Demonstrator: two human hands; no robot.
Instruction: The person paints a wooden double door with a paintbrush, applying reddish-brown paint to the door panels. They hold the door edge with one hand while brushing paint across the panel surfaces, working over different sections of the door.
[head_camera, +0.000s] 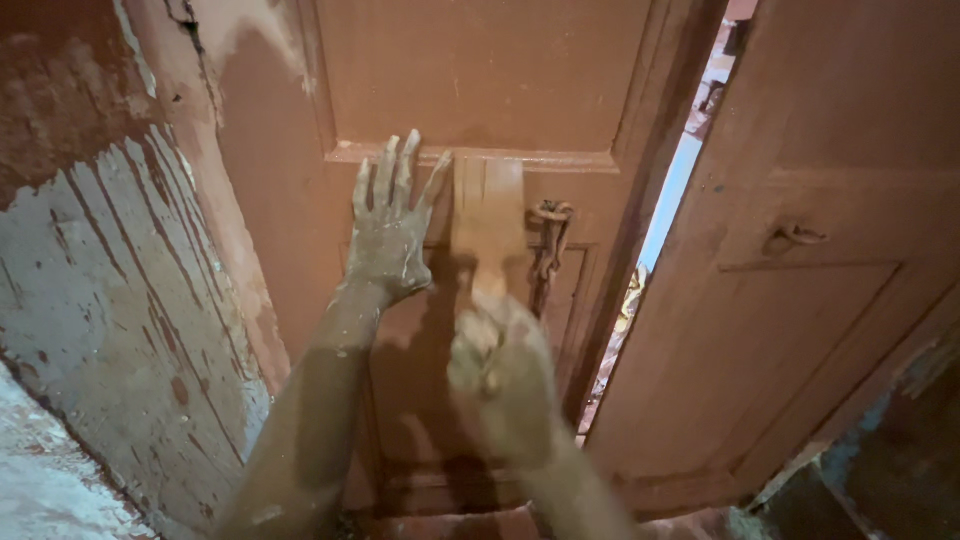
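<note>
Right hand is wrapped around the handle of a wide flat brush, fingers closed on it; the hand is motion-blurred, so individual finger positions can't be read. The brush's long axis runs near vertical, handle down toward the wrist, bristle end up, laid flat against the left door leaf just under the horizontal moulding ledge. So the working end lies straight above the right fingers, touching the door panel. Left hand is open, fingers spread and pointing up, palm pressed flat on the same leaf just beside the brush on its left, fingertips reaching the ledge. It holds nothing. Both hands and forearms are coated in the same red-brown paint as the door. Just right of the brush hangs a metal chain latch, close to the bristle edge, tight clearance there. Beyond it is the leaf's free edge and a narrow daylight gap between the two leaves. Right door leaf stands ajar, angled toward the camera, with a small hook fitting on it. To the left, door frame, then a rough wall with streaky, patchy paint. Open panel surface lies mainly below the hands; up is capped by the ledge.
</note>
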